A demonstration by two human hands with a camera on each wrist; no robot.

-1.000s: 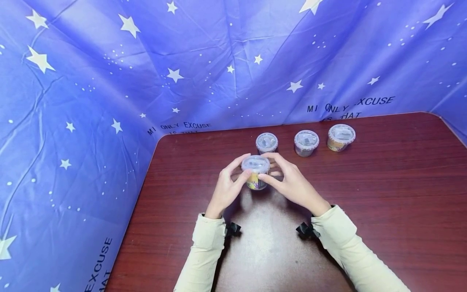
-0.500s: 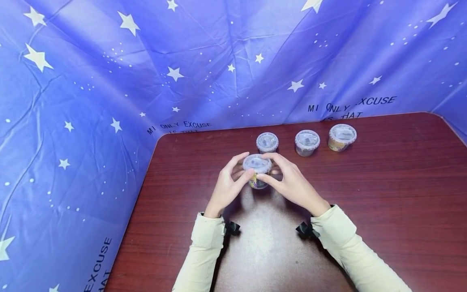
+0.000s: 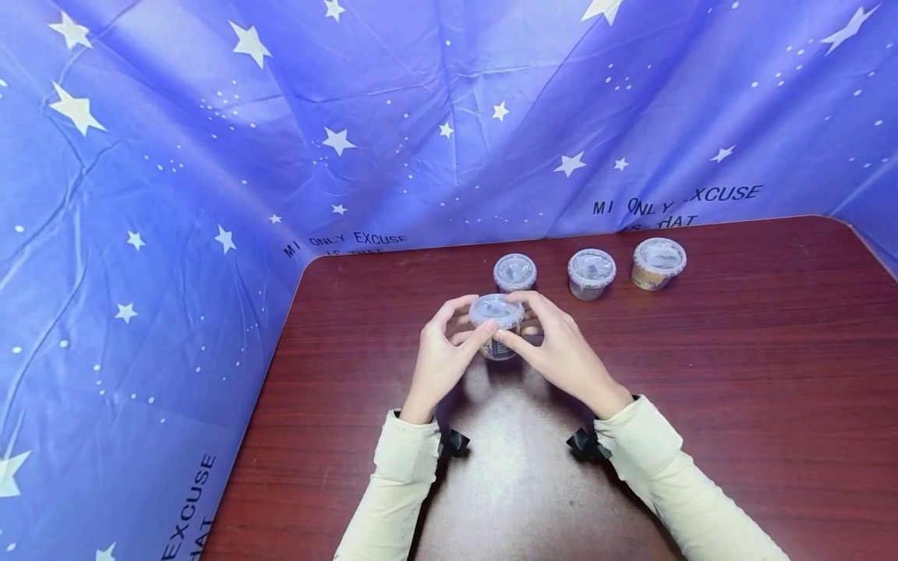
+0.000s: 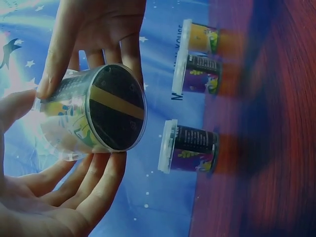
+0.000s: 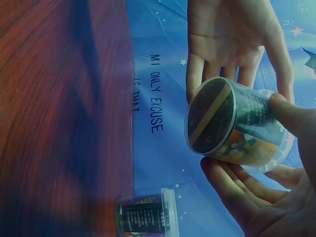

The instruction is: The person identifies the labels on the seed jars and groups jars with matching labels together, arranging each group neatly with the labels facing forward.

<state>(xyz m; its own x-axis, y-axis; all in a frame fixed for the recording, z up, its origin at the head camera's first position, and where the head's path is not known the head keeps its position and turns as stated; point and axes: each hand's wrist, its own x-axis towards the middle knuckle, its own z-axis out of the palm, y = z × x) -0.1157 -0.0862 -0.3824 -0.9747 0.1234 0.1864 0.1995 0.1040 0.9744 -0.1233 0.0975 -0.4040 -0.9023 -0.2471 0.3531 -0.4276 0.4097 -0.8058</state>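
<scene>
In the head view, a clear plastic tub [image 3: 497, 313] with a translucent lid and a printed label is held between both hands above the table. My left hand [image 3: 449, 351] grips its left side, thumb at the front below the lid. From the other side my right hand [image 3: 568, 354] grips it the same way, the two thumb tips close together. Seen from the left wrist, the tub [image 4: 74, 116] shows a dark base crossed by a yellowish band. The right wrist view has the tub [image 5: 254, 123] tilted, with dark and orange label panels showing.
Three similar lidded tubs stand towards the back of the reddish-brown table [image 3: 737, 374]: one tub [image 3: 515, 271] just behind the hands, another tub [image 3: 592, 273] to its right, and a yellowish tub [image 3: 657, 263] farthest right. A blue star-printed cloth [image 3: 393, 156] hangs behind and along the left.
The held tub has turned between the hands: its yellow label part has gone from the front and a dark text panel faces forward. It has also shifted slightly up and right.
</scene>
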